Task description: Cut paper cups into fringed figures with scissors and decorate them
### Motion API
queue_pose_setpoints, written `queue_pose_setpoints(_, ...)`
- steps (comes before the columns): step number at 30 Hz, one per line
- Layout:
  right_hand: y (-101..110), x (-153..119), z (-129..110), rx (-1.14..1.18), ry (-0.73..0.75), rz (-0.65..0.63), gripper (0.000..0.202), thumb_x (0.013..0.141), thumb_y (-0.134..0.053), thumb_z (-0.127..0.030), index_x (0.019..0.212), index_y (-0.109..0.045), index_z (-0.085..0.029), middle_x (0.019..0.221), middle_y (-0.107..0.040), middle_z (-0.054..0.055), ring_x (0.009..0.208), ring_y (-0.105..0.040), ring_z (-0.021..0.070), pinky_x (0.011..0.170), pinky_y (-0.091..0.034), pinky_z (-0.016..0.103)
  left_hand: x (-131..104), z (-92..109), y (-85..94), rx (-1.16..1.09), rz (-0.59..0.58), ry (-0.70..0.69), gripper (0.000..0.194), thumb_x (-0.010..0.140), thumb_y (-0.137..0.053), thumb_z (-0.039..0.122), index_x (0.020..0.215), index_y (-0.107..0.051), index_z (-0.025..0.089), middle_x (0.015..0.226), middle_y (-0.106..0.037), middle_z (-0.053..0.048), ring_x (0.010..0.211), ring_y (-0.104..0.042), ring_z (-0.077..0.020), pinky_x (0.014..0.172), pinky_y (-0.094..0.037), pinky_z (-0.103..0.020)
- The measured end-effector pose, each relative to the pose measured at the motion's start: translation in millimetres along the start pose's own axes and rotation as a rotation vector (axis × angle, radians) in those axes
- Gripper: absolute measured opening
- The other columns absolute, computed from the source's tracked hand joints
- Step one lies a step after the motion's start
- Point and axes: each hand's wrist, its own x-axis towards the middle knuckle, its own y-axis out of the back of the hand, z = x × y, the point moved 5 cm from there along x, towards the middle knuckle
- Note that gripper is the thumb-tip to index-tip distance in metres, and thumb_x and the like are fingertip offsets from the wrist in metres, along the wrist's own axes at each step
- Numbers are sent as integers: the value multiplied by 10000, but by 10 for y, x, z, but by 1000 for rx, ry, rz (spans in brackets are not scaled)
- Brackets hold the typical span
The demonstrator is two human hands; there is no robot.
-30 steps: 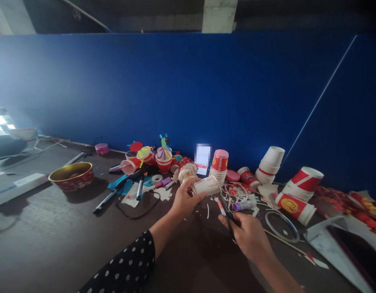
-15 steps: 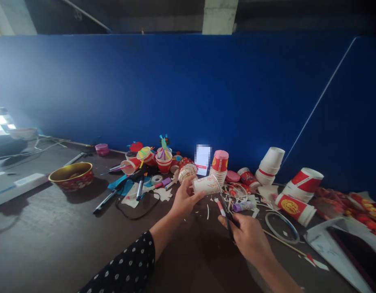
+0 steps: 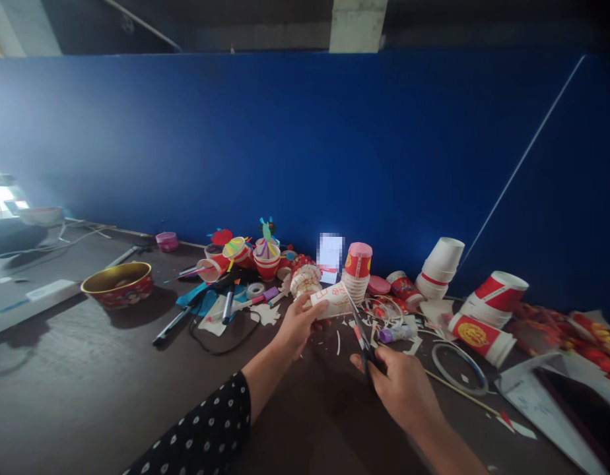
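Note:
My left hand (image 3: pixel 300 324) is closed round a white paper cup (image 3: pixel 333 300) with red line markings, which lies on its side above the table. In my right hand (image 3: pixel 400 382) is a pair of dark-handled scissors (image 3: pixel 367 349), its blades pointing up at the right end of the cup. The blades meet or overlap the cup's edge; how deep they reach into the paper I cannot tell. Behind the cup stands a stack of paper cups (image 3: pixel 357 270) topped by a pink one. A glue stick (image 3: pixel 394 334) with a purple cap lies just right of the scissors.
A lit phone (image 3: pixel 330 254) leans at the back. To the left are a gold-rimmed bowl (image 3: pixel 117 287), a marker (image 3: pixel 228 305) and decorated cups (image 3: pixel 267 260). On the right sit stacked white cups (image 3: pixel 441 267), a tape ring (image 3: pixel 458 369) and a white tray (image 3: pixel 537 396). Paper scraps lie about.
The cup has turned slightly in my left hand, and its right end has dipped a little. My right hand and the scissors have shifted slightly to the left.

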Motion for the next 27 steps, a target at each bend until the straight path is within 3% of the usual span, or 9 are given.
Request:
queue_pose_setpoints(14,-15,5,35,-58,-10,33,394,809,-416,-486,560,-541,-207,533,-638,47,512,-573,166,473,-262,239,-23,-18,-15,1,-41,22,363,667,-646,316,967,-527,149,866,-631,-60,544,-569,-79,516,-429,-196)
queue_pose_setpoints(27,-8,9,65,17,-56,23,405,799,-411,-509,569,-544,-203,549,-637,42,491,-532,155,479,-276,234,4,-86,-29,72,-61,39,512,589,-708,302,1016,-468,153,773,-634,-45,532,-575,-102,473,-401,-189)
